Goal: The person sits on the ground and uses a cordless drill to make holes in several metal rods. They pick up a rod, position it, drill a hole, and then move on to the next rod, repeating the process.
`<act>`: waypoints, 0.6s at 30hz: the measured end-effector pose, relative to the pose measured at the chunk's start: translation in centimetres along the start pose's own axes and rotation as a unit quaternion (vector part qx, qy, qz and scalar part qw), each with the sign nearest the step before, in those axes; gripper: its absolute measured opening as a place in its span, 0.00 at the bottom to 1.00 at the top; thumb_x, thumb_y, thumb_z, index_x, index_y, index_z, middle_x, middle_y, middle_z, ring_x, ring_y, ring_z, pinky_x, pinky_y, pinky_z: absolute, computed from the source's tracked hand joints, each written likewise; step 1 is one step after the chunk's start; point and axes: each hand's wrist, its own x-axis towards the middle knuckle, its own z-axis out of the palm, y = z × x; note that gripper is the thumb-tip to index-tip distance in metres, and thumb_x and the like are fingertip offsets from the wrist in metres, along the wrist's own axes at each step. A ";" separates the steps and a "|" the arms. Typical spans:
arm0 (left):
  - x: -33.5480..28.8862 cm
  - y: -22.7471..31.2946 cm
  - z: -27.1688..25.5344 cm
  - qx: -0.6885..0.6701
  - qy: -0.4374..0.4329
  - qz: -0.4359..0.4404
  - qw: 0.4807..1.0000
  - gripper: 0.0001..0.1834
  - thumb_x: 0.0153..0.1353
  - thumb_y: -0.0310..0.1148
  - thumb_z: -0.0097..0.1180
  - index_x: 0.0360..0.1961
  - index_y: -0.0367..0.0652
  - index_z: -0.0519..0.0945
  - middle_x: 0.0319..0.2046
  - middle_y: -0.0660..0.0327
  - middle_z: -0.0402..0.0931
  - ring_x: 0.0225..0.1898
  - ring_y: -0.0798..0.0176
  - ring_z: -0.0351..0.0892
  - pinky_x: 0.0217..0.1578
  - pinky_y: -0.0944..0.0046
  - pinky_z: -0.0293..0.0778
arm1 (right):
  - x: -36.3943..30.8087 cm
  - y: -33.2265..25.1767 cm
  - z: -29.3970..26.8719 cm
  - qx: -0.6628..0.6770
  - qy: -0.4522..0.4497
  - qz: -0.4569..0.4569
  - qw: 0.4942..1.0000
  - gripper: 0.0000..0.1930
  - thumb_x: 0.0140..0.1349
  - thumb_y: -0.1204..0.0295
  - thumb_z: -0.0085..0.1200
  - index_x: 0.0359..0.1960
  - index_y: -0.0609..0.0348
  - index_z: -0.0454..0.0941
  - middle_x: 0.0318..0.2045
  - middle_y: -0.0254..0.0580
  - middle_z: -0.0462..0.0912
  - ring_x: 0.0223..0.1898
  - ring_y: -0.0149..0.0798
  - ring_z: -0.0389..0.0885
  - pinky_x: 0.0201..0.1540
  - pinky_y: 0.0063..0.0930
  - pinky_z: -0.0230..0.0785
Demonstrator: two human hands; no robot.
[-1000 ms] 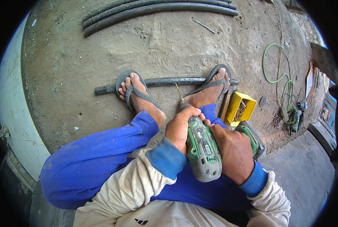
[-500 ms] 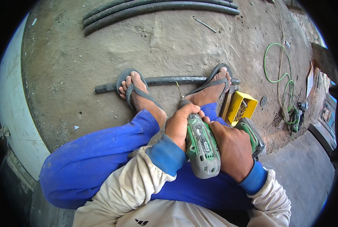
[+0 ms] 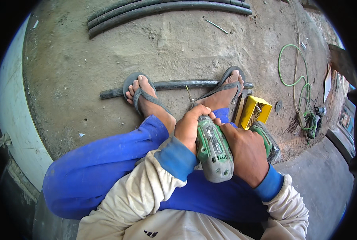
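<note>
Head view: seated person, both hands on one tool; places run from the pipe, near = person's side.
Pipe: straight-lying black round pipe (image 3: 178, 85) on bare dirt, under both feet.
Drill: green-and-grey cordless power drill (image 3: 215, 150), near side of pipe, nose toward it.
Bit: thin metal drill bit (image 3: 188, 93), tip at pipe's near edge between the feet; contact can't be told.
Left grip: left hand (image 3: 187, 130) closed round the drill's front end, just behind the chuck.
Right grip: right hand (image 3: 248, 154) closed on the drill's handle; trigger finger hidden.
Feet: left foot (image 3: 145, 96) and right foot (image 3: 224, 96), dark flip-flops, across pipe toward either end.
Box: open yellow rectangular box (image 3: 259, 100), near side of pipe's right end, small metal pieces inside.
Disc: flat grey round disc (image 3: 279, 105), right of pipe.
Cable: looped thin green cable (image 3: 280, 68), further right of pipe.
Stock: curved-looking black pipes (image 3: 166, 7) side by side, well beyond pipe.
Rod: thin silvery metal rod (image 3: 216, 27), between stock and pipe.
</note>
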 end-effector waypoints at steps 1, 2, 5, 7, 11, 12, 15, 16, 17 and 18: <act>0.0 -0.1 0.0 0.008 0.004 0.000 1.000 0.12 0.65 0.38 0.61 0.35 0.40 0.80 0.34 0.53 0.85 0.35 0.57 0.85 0.44 0.57 0.84 | -0.1 0.0 0.0 -0.008 0.004 0.001 1.000 0.16 0.60 0.66 0.62 0.46 0.60 0.77 0.29 0.52 0.87 0.31 0.56 0.90 0.34 0.50 0.80; 0.0 -0.2 -0.1 0.011 0.004 0.003 1.000 0.12 0.65 0.39 0.61 0.35 0.40 0.81 0.34 0.53 0.85 0.35 0.57 0.85 0.44 0.57 0.84 | -0.1 0.0 0.1 -0.014 0.007 -0.001 1.000 0.16 0.60 0.65 0.62 0.46 0.60 0.78 0.30 0.53 0.88 0.32 0.57 0.90 0.35 0.50 0.81; 0.7 0.2 0.1 -0.029 0.007 -0.010 1.000 0.13 0.65 0.38 0.61 0.37 0.38 0.79 0.32 0.53 0.83 0.34 0.54 0.86 0.42 0.53 0.85 | -0.2 0.1 0.3 -0.028 0.027 -0.014 0.999 0.17 0.61 0.64 0.63 0.48 0.59 0.81 0.31 0.56 0.89 0.34 0.57 0.91 0.38 0.50 0.82; 0.6 0.6 0.1 -0.076 -0.009 -0.056 0.996 0.17 0.68 0.42 0.59 0.40 0.36 0.79 0.34 0.53 0.84 0.34 0.50 0.88 0.44 0.48 0.86 | -0.1 0.1 0.6 -0.021 0.074 -0.041 0.996 0.20 0.60 0.62 0.66 0.52 0.57 0.84 0.34 0.57 0.90 0.38 0.58 0.91 0.42 0.51 0.83; -1.5 0.9 0.1 0.039 -0.014 -0.017 0.999 0.28 0.73 0.55 0.52 0.53 0.39 0.81 0.49 0.47 0.86 0.50 0.42 0.87 0.60 0.38 0.80 | -0.1 0.5 0.8 -0.020 0.069 -0.070 0.995 0.23 0.54 0.61 0.72 0.51 0.55 0.87 0.36 0.54 0.91 0.40 0.58 0.91 0.45 0.52 0.83; -2.3 0.7 0.3 0.073 -0.015 -0.012 0.997 0.30 0.73 0.56 0.52 0.57 0.38 0.79 0.54 0.46 0.83 0.55 0.42 0.84 0.62 0.35 0.77 | -0.1 0.7 0.8 0.000 0.068 -0.080 0.995 0.19 0.54 0.62 0.71 0.46 0.55 0.89 0.36 0.55 0.90 0.41 0.58 0.91 0.47 0.50 0.83; -4.5 0.1 0.7 0.125 -0.037 -0.024 0.991 0.37 0.75 0.59 0.50 0.70 0.39 0.71 0.70 0.43 0.70 0.72 0.37 0.69 0.70 0.23 0.62 | 0.2 1.3 1.2 -0.004 0.101 -0.120 0.988 0.15 0.54 0.61 0.71 0.40 0.55 0.89 0.35 0.56 0.90 0.41 0.59 0.91 0.48 0.50 0.83; -4.8 -0.1 1.0 0.146 -0.018 -0.022 0.989 0.35 0.74 0.58 0.51 0.69 0.40 0.72 0.69 0.43 0.72 0.70 0.36 0.72 0.70 0.25 0.65 | 0.2 1.5 1.5 0.000 0.099 -0.130 0.987 0.15 0.54 0.61 0.72 0.38 0.56 0.89 0.35 0.57 0.90 0.41 0.59 0.91 0.48 0.50 0.83; -5.0 -0.5 1.3 0.132 -0.010 -0.032 0.991 0.33 0.74 0.56 0.52 0.68 0.41 0.73 0.67 0.44 0.74 0.68 0.37 0.74 0.69 0.25 0.67 | 0.3 1.8 1.6 -0.029 0.083 -0.124 0.988 0.16 0.53 0.59 0.72 0.36 0.59 0.88 0.35 0.59 0.90 0.41 0.61 0.90 0.48 0.52 0.83; -4.9 -0.6 1.5 0.122 -0.009 -0.032 0.992 0.31 0.73 0.55 0.53 0.66 0.43 0.75 0.65 0.45 0.76 0.65 0.38 0.77 0.68 0.25 0.69 | 0.1 1.9 2.0 -0.030 0.081 -0.123 0.989 0.17 0.54 0.59 0.72 0.35 0.60 0.88 0.35 0.59 0.90 0.41 0.61 0.90 0.48 0.52 0.83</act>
